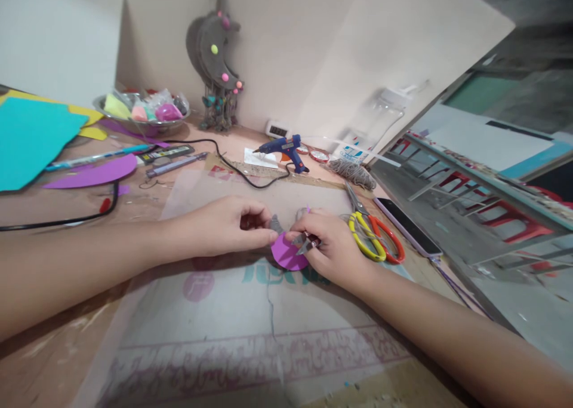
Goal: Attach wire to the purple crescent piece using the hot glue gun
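A purple disc (286,254), apparently of foam or paper, is held between my two hands over a printed sheet (215,318). My left hand (233,226) is closed, its thumb and finger pinching the left edge of the disc. Against that edge sits a small bit of grey yarn (275,223), with a grey strand (271,306) trailing down onto the sheet. My right hand (331,241) is closed at the disc's right side. Short pointed metal blades (306,244), apparently of small scissors, stick out between its fingers.
Scissors (367,235) with yellow and orange handles lie right of my right hand, beside a phone (409,226). Behind are a blue glue gun (286,150) with its cord, a grey yarn bundle (353,174) and a clear bottle (376,121). Coloured sheets (38,136) lie left.
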`<move>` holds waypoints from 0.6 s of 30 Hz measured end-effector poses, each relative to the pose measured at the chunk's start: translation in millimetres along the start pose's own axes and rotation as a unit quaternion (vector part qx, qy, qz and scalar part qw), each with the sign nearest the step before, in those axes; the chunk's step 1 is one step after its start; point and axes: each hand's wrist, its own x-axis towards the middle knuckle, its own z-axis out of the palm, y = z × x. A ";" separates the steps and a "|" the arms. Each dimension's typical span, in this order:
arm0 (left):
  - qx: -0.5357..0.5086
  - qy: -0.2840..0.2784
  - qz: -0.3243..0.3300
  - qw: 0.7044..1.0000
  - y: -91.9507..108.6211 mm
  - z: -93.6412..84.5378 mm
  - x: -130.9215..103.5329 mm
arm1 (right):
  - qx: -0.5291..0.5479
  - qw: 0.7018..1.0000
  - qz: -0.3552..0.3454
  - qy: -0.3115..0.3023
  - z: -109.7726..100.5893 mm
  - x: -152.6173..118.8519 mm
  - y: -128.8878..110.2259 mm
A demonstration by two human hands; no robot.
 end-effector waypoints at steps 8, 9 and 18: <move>-0.006 -0.017 0.001 1.000 -0.2 -2.0 1.2 | 0.008 1.000 0.002 0.001 0.2 1.3 -0.9; -0.011 -0.019 -0.002 1.000 -0.1 -2.1 1.2 | 0.008 1.000 0.002 0.002 0.2 1.3 -0.9; -0.042 -0.008 -0.002 0.999 1.4 -1.7 0.8 | 0.005 1.000 0.010 -0.003 0.0 -1.3 1.1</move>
